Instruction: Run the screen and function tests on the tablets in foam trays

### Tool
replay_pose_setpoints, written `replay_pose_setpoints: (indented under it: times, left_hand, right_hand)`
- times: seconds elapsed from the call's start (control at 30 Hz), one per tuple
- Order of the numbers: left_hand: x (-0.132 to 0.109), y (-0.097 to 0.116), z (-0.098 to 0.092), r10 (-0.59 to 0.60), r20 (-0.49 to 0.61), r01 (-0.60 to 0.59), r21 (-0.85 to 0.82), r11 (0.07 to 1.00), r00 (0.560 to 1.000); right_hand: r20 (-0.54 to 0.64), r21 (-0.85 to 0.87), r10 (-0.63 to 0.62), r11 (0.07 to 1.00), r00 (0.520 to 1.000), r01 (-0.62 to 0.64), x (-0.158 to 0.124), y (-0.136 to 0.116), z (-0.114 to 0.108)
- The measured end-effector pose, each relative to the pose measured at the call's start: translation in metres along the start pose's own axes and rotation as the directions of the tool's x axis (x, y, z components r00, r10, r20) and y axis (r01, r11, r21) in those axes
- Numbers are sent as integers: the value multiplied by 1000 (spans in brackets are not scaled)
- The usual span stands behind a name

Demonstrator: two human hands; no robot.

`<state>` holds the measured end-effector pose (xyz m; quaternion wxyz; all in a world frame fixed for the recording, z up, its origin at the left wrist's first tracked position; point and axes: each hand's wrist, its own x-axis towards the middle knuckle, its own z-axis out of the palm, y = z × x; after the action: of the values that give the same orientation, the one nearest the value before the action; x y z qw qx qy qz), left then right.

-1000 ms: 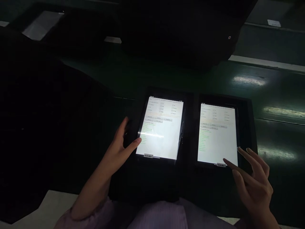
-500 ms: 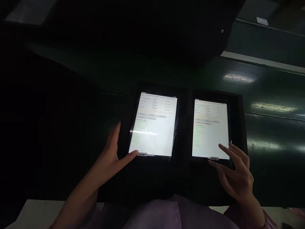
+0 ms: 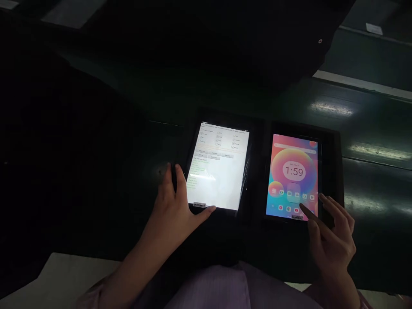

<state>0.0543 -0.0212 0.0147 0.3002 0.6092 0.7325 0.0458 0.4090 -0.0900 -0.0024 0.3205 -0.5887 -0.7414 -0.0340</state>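
Two lit tablets lie side by side on a dark surface. White fills the screen of the left tablet (image 3: 219, 180), with rows of checkboxes, grey buttons and green text lines. A colourful home screen with a clock reading 1:59 shows on the right tablet (image 3: 293, 171). My left hand (image 3: 177, 210) is spread at the left tablet's lower left corner, its thumb at the bottom edge of the screen. Over the lower right part of the right tablet is my right hand (image 3: 334, 231), fingers apart, its index fingertip at the screen. Each tablet has a small label near its bottom edge.
Dark green worktop (image 3: 363, 184) with bright light reflections extends to the right. A pale strip (image 3: 360, 86) runs along its far side. Black material with a round metal eyelet (image 3: 320, 41) covers the area behind the tablets. A white label (image 3: 374, 29) sits at upper right.
The right tablet's screen has switched from the white checklist page to the colourful home screen. My left thumb has moved right along the left tablet's bottom edge. The view has shifted slightly.
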Motion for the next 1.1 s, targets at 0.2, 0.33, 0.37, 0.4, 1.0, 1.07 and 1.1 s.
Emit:
replay_pose_setpoints:
  times: [0.2,0.33,0.37,0.4,1.0,1.07,1.1]
  left_hand:
    - [21,-9,-3,-16,-153,-32,-306,951,988]
    - [21,-25,-15,-54,-18,39,-462,886,998]
    - [20,-30,-16,-48,15,50,-457,888,999]
    - [18,-35,-17,-35,36,48,-451,891,999]
    - [18,-52,-14,127,31,-102,-431,896,991]
    - [18,-54,-16,134,51,-96,-455,885,990]
    - [19,-55,-16,139,52,-101,-456,884,989]
  right_hand:
    - [21,1,-13,1000,1000,13,7,-7,-5]
    - [100,36,-42,999,994,38,12,-19,-4]
    - [127,46,-53,998,990,48,13,-22,-3]
    - [154,57,-66,997,986,57,14,-25,-1]
    - [125,82,-56,996,991,46,14,-25,6]
    - [122,76,-62,996,991,53,12,-25,6]
    - [120,72,-62,996,991,54,12,-25,5]
